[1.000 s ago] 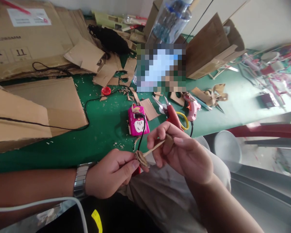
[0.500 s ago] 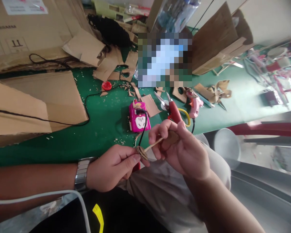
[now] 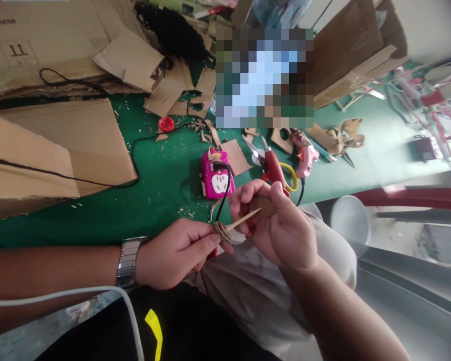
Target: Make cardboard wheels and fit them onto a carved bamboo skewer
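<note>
My left hand is closed, thumb and forefinger pinching the edge of a small stack of round cardboard discs. Out of that stack a pointed wooden stick sticks up to the right. A single round cardboard disc lies within the curled fingers of my right hand, its edge partly covered by them. The stick's tip overlaps the disc in this view; whether they touch I cannot tell. Beyond the hands, the magenta power socket rests on the green table with a black plug in it.
Red-handled scissors or pliers, a yellow ring-shaped handle and a pink glue gun lie past my right hand. Cardboard scraps litter the green table. An open cardboard box stands left; a black cord crosses it.
The view has tipped down slightly. My right hand has turned and drawn back a little, so the disc's face and the stick's pointed tip show more plainly. My left hand keeps its pinch.
</note>
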